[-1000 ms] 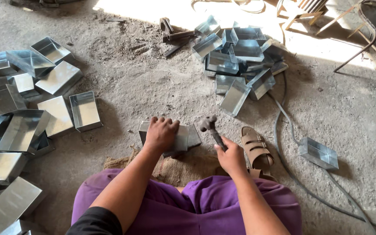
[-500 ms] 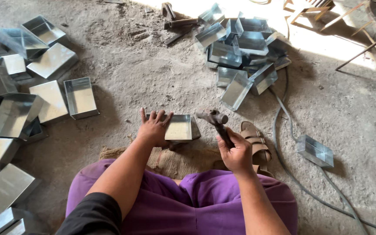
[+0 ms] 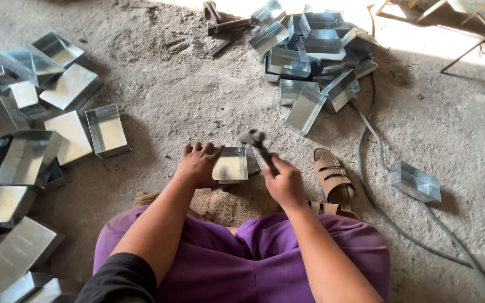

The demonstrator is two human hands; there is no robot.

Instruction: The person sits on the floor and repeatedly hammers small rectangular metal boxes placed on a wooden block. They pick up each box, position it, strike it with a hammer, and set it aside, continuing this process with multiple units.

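Observation:
I sit on the dirt floor in purple trousers. My left hand [image 3: 197, 164] presses against the left side of a small shiny sheet-metal tray [image 3: 231, 165] standing on the ground in front of me. My right hand [image 3: 283, 180] grips the handle of a dark hammer [image 3: 256, 141], whose head hangs just above the tray's right end. A strip of burlap sacking [image 3: 220, 203] lies under my legs, just behind the tray.
Several metal trays are heaped at the left [image 3: 23, 140] and at the back right [image 3: 310, 50]. A single tray [image 3: 415, 181] lies to the right, beside a grey cable [image 3: 377, 168]. A tan sandal [image 3: 332, 177] sits beside my right hand. Dark tools [image 3: 225, 28] lie at the back.
My left hand opened from a fist on the tray and moved to its left side. The hammer rose and swung toward the tray's right end.

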